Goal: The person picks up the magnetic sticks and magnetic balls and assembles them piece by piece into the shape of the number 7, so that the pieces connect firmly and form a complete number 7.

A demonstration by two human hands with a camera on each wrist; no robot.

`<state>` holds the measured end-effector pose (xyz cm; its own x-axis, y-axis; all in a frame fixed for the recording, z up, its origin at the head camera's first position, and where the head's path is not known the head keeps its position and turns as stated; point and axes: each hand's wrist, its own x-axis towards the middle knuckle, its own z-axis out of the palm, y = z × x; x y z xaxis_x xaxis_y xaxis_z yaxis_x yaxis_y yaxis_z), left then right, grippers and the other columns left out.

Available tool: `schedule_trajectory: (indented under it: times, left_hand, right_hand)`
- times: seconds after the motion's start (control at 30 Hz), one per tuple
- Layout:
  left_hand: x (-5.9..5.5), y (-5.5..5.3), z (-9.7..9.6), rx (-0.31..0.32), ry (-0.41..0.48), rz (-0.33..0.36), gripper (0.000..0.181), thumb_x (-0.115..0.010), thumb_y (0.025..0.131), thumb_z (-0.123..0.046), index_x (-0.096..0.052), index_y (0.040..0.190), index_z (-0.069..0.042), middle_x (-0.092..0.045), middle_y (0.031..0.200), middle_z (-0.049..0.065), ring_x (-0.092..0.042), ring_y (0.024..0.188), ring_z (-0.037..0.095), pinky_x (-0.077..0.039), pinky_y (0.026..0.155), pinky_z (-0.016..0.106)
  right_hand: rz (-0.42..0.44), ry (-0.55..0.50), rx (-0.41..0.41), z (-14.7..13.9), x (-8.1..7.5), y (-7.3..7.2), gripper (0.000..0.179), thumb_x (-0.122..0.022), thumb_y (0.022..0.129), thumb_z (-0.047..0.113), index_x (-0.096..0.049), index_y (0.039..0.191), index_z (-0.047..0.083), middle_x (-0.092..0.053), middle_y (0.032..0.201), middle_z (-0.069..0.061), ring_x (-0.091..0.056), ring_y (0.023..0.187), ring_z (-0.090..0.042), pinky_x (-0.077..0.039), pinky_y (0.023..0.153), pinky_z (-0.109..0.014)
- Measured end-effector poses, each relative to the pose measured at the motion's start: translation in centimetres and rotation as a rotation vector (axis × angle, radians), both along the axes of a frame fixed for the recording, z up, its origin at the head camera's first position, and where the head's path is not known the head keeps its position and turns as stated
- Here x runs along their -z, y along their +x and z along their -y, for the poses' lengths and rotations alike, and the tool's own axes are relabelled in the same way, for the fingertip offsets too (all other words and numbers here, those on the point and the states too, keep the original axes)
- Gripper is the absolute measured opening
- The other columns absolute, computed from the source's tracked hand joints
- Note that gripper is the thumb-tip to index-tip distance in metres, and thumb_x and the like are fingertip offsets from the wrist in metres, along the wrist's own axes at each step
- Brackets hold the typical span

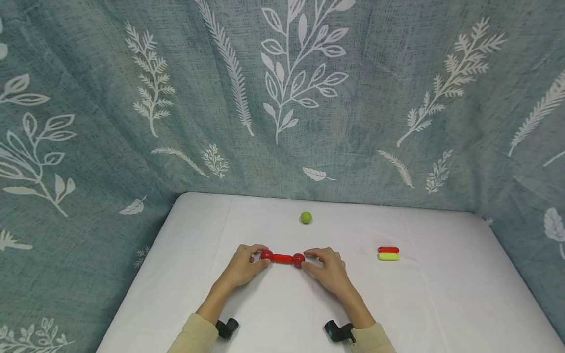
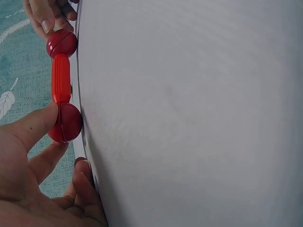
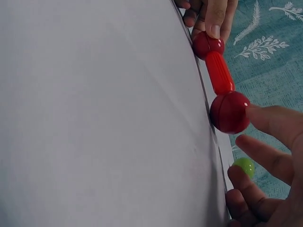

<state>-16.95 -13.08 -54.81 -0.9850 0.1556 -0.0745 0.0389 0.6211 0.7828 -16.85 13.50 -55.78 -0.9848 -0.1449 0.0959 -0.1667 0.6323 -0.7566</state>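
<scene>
A ridged orange-red plastic rod (image 1: 282,258) lies crosswise between two glossy dark red balls, meeting one at each end. My left hand (image 1: 244,264) pinches the left red ball (image 2: 71,123) between thumb and index finger, its other fingers curled near the tabletop. At the opposite end, the thumb of my right hand (image 1: 328,269) touches the right red ball (image 3: 230,112). In the right wrist view its index fingertip stands a small gap from that ball, and the other fingers are spread.
A green ball (image 1: 306,217) sits farther back on the white-covered table (image 1: 212,225). To the right, a red rod (image 1: 388,249) and a yellow-green rod (image 1: 388,257) lie side by side. Behind hangs a leaf-patterned teal cloth (image 1: 247,162).
</scene>
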Motion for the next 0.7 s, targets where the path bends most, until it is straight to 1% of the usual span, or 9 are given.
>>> schedule_trajectory:
  times: [0.2, 0.3, 0.5, 0.7]
  left_hand:
    - [0.0, 0.0, -0.1, -0.005, -0.006, 0.001, 0.039, -0.074, 0.091, -0.031, -0.067, 0.127, -0.017, -0.052, 0.108, 0.01, -0.048, 0.093, 0.023, -0.045, 0.07, 0.036]
    - [0.0, 0.0, -0.1, -0.006, -0.009, -0.001, 0.038, -0.075, 0.091, -0.03, -0.068, 0.126, -0.016, -0.052, 0.107, 0.01, -0.048, 0.092, 0.023, -0.045, 0.07, 0.036]
    - [0.0, 0.0, -0.1, -0.004, -0.012, -0.009, 0.038, -0.075, 0.091, -0.029, -0.068, 0.125, -0.016, -0.052, 0.105, 0.01, -0.048, 0.09, 0.023, -0.044, 0.068, 0.035]
    - [0.1, -0.1, 0.0, -0.003, -0.006, -0.005, 0.038, -0.075, 0.091, -0.03, -0.068, 0.126, -0.016, -0.052, 0.106, 0.01, -0.048, 0.091, 0.022, -0.043, 0.068, 0.035]
  right_hand:
    - [0.02, -0.04, -0.001, -1.0, -0.7, 0.4, 0.029, -0.079, 0.086, 0.019, -0.074, 0.114, 0.015, -0.066, 0.105, -0.003, -0.056, 0.096, -0.022, -0.044, 0.082, -0.044]
    - [0.021, -0.069, 0.013, -1.6, -1.0, 0.8, 0.028, -0.078, 0.087, 0.017, -0.073, 0.115, 0.012, -0.067, 0.105, -0.007, -0.058, 0.096, -0.024, -0.046, 0.082, -0.044]
    - [0.034, -0.103, 0.056, -3.2, -1.7, 1.5, 0.027, -0.077, 0.089, 0.015, -0.072, 0.116, 0.012, -0.067, 0.105, -0.008, -0.06, 0.097, -0.025, -0.047, 0.085, -0.045]
    - [0.036, -0.106, 0.091, -4.9, -2.3, 2.3, 0.028, -0.076, 0.091, 0.017, -0.072, 0.118, 0.012, -0.066, 0.108, -0.008, -0.06, 0.098, -0.024, -0.046, 0.086, -0.044]
